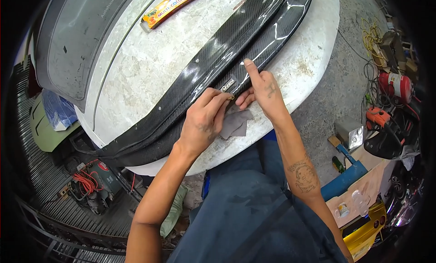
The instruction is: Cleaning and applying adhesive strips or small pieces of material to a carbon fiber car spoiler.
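Note:
A long, glossy black carbon-fibre car panel (pixel 213 47) runs diagonally across a white table (pixel 150 70). My left hand (pixel 203 117) is closed in a pinch at the panel's near edge, beside a small light-lettered badge (pixel 228 85). A tiny pale bit shows at its fingertips, too small to name. On the same edge, to the right, my right hand (pixel 265 90) grips the panel with the thumb on top and the fingers curled at the side. A folded grey piece of sandpaper or cloth (pixel 235 123) lies on the table just below the hands.
An orange and yellow carton (pixel 170 9) and a large dark panel (pixel 75 40) lie farther back. Left on the floor stands a machine (pixel 97 183) with a red cord. To the right are a red tank (pixel 395 87), an orange-black machine (pixel 383 127) and a yellow cord (pixel 372 36).

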Motion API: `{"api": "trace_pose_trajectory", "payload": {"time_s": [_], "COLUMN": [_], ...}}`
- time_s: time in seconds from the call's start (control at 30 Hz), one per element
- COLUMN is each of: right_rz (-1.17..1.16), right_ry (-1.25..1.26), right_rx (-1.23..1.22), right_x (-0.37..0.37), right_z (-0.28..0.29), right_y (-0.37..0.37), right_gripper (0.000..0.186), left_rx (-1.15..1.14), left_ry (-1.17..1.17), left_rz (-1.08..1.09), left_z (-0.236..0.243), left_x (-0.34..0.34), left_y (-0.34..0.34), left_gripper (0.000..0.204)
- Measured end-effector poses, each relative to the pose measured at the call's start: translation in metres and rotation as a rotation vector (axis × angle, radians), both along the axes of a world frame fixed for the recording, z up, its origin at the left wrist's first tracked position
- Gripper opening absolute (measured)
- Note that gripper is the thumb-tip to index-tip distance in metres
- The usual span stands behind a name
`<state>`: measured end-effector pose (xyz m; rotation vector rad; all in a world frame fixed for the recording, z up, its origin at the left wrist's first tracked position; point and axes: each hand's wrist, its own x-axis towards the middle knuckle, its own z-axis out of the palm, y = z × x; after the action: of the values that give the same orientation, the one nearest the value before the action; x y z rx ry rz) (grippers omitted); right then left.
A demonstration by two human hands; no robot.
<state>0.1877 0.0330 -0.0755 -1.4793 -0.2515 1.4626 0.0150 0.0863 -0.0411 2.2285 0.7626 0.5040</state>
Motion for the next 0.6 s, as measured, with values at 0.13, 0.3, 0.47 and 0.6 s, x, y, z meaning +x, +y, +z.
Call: {"api": "trace_pose_trajectory", "payload": {"time_s": [0.13, 0.3, 0.47, 0.6], "right_rz": [0.041, -0.001, 0.021, 0.046], "right_ry": [-0.007, 0.022, 0.037, 0.052], "right_rx": [-0.003, 0.027, 0.047, 0.048], "right_x": [-0.001, 0.001, 0.000, 0.003], "right_z": [0.000, -0.009, -0.005, -0.004], "right_y": [0.002, 0.002, 0.004, 0.003], "right_gripper": [0.068, 0.070, 0.072, 0.071], "left_rx": [0.005, -0.020, -0.039, -0.065], "left_ry": [-0.006, -0.050, 0.048, 0.057], "left_rz": [-0.004, 0.255, 0.338, 0.392], "left_z": [0.002, 0.022, 0.037, 0.034], "left_x": [0.010, -0.010, -0.034, -0.040], "left_y": [0.009, 0.008, -0.012, -0.022], "left_gripper": [0.017, 0.016, 0.012, 0.012]}}
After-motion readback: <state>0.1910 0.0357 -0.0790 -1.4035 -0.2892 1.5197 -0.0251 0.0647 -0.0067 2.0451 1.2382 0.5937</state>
